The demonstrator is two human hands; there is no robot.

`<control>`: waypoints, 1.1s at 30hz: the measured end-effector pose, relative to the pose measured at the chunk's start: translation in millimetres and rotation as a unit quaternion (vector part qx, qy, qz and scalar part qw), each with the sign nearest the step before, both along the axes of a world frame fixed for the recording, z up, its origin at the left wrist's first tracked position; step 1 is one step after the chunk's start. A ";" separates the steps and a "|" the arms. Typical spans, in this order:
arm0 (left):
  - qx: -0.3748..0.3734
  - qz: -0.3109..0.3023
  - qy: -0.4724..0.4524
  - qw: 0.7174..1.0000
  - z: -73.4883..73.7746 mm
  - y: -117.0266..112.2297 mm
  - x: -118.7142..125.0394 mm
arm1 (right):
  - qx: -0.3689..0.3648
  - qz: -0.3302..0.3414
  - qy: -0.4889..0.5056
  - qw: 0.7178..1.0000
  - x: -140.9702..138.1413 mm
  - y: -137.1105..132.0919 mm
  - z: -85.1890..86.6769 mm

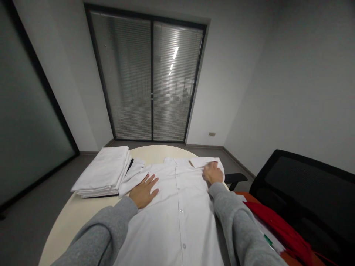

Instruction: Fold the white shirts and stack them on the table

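A white, long-bodied button-front shirt of smooth cloth (163, 221) lies front side up on a round, cream-coloured counter (70, 221), spread beneath and between the person's fingers, its row of buttons running down the gap between the two hands. The left hand (143, 191) rests palm down on the shirt's left side, its fingers (153, 182) spread apart and nearly straight, the thumb held away from them, pressing on the cloth with nothing gripped. The right hand (213, 173) is at the upper right of the shirt, on a turned-over white part of it; its fingers are curled and a little blurred, touching the cloth, and whether they pinch it cannot be told. Just left of the left fingers stands a neat, squared stack of folded white cloth (101, 168), with a narrow black strip (129, 166) showing between it and the shirt. To the right of the right fingers, beyond the counter's edge, is a black office chair with a mesh back (305, 192), and nearer the person a bright red piece of cloth (277, 225) lies beside it. Thick grey sleeves (111, 221) cover both forearms behind the fingers.
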State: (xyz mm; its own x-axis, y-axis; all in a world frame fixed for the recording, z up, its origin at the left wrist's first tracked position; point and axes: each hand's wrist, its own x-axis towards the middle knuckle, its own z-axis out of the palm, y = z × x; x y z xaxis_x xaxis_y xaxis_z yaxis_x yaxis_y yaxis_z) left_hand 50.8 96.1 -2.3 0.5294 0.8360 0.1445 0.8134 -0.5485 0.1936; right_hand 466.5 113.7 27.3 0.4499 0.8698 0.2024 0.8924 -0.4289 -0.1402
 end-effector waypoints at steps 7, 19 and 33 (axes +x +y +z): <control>0.013 0.005 0.002 1.000 -0.5 0.2 1.2 | 0.026 -0.156 0.021 0.987 8.4 2.6 -12.0; 0.056 -0.012 -0.018 0.998 -1.6 1.5 -1.2 | 0.020 0.198 -0.149 0.969 -66.5 -13.0 -18.6; 0.164 0.104 -0.172 0.966 82.9 28.5 -45.4 | -0.103 0.249 -0.113 0.956 -28.9 -14.8 -11.1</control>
State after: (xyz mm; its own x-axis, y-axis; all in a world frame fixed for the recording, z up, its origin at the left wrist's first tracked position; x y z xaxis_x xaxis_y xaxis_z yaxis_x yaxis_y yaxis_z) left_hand 5.4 124.7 80.6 0.2281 0.7983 0.5574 0.8317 -0.4574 0.3147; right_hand 437.6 98.8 16.2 -0.0648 0.9968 0.0474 0.9907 0.0585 0.1231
